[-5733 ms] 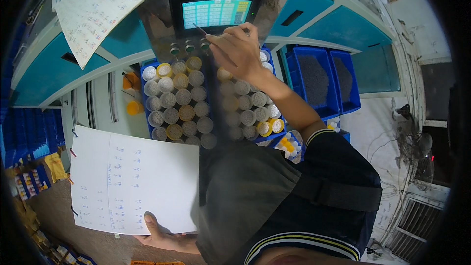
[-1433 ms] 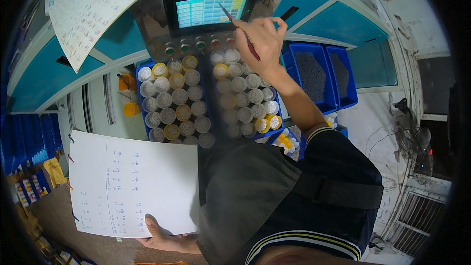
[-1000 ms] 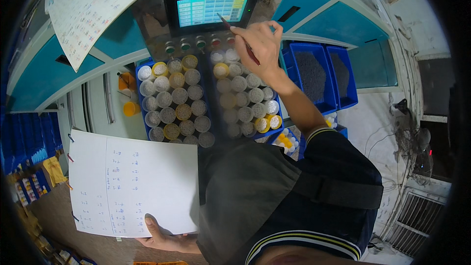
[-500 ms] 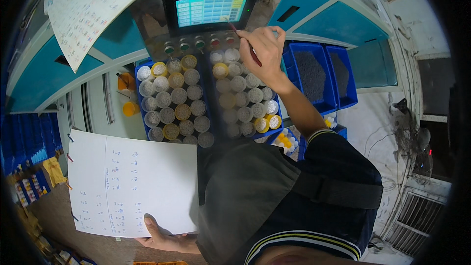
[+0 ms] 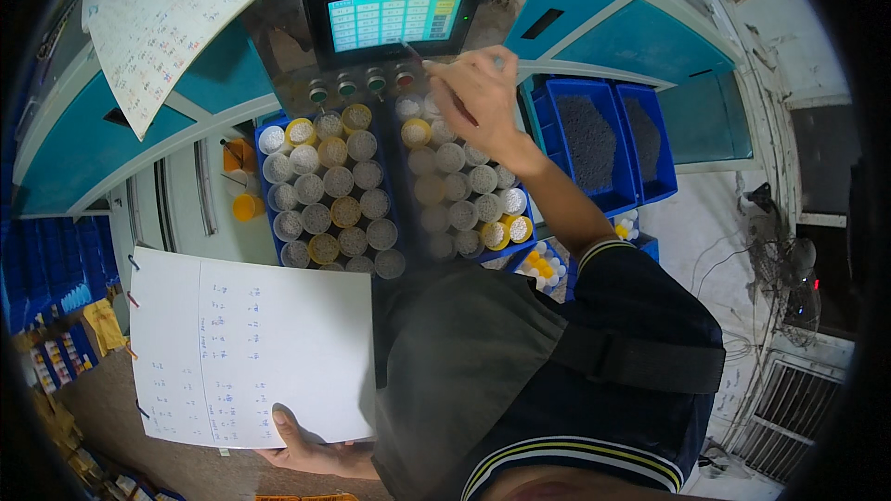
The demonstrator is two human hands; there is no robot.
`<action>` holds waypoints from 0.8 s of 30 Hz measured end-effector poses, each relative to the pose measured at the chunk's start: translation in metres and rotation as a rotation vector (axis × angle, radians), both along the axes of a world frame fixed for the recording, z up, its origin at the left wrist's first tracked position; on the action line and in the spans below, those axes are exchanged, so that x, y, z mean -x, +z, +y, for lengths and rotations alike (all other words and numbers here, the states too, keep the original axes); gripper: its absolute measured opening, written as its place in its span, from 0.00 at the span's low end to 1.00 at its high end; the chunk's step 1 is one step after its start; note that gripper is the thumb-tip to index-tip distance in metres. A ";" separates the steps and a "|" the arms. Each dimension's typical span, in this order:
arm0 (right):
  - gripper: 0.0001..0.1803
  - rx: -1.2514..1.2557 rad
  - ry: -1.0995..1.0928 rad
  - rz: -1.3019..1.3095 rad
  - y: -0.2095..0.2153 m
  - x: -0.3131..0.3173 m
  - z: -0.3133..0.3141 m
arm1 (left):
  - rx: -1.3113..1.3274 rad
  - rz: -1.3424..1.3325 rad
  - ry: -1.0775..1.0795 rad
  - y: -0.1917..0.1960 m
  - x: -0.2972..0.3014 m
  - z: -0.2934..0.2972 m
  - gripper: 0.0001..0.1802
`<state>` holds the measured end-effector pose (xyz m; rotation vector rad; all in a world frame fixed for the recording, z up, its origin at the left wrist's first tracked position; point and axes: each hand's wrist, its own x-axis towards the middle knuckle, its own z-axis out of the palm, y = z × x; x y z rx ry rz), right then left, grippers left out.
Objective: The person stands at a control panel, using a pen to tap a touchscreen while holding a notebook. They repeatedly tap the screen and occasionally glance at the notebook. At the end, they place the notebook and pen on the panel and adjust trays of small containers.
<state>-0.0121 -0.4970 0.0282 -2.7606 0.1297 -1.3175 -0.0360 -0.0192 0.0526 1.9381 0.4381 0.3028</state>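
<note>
Teal machine front is looming; right hand [image 5: 478, 93], below touchscreen [image 5: 394, 20], is pinching pen [image 5: 436, 74]; tip is risking stray taps; left hand [image 5: 302, 441] is gripping paper sheet [image 5: 251, 348], possibly sagging.

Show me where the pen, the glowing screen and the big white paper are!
pen [image 5: 415, 49]: head view, on its thin tip end by the screen.
glowing screen [image 5: 394, 19]: head view, middle of the lit panel.
big white paper [image 5: 251, 353]: head view, centre of the sheet.
</note>
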 end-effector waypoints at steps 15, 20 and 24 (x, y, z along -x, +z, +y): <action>0.12 0.072 -0.168 -0.126 0.017 0.010 -0.019 | -0.049 0.005 0.067 0.010 0.000 -0.021 0.35; 0.11 0.055 -0.194 -0.098 0.011 0.019 -0.019 | -0.054 0.003 0.068 0.013 0.000 -0.027 0.35; 0.10 0.023 -0.196 -0.075 0.005 0.024 -0.016 | 0.026 -0.013 0.070 0.011 0.001 -0.025 0.37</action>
